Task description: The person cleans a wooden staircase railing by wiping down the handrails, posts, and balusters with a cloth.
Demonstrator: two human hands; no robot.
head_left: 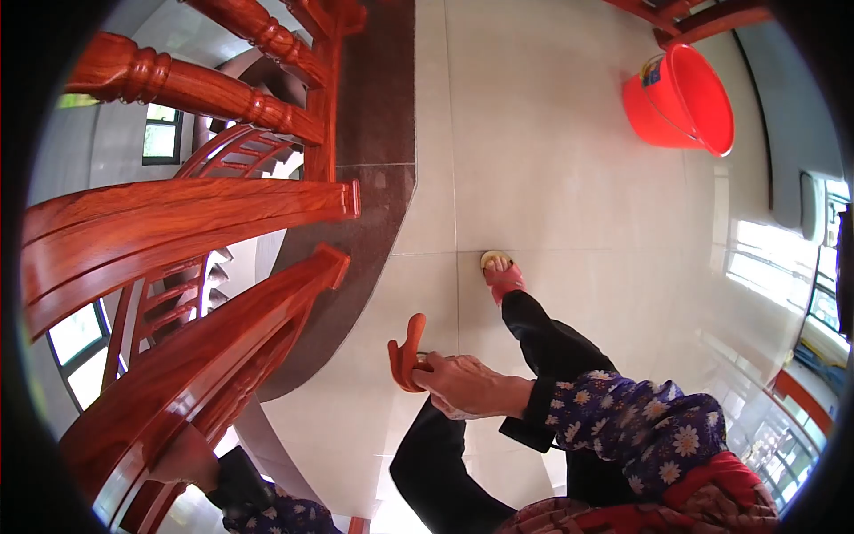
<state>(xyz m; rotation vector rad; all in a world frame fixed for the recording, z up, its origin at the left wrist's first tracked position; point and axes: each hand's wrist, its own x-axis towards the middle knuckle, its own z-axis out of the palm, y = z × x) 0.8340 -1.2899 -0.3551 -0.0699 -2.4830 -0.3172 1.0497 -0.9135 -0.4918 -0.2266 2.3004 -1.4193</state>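
My right hand (476, 384) is closed around an orange-brown, forked piece (406, 354) with smooth, rounded prongs, held above the floor. A small metallic band shows beside my fingers; the exact kind of piece is unclear. At the lower left, my left hand (185, 458) lies against the reddish wooden stair handrail (191, 374). Its fingers are hidden or blend into the wood, so their grip does not show. Dark cuffs and flowered sleeves cover both wrists.
A red bucket (663, 102) with a wire handle stands on the pale tiled floor (534, 169). Turned balusters (205, 89) and a dark floor border (374, 125) edge the stairwell at left. My foot (504, 276) in a slipper is on the tiles.
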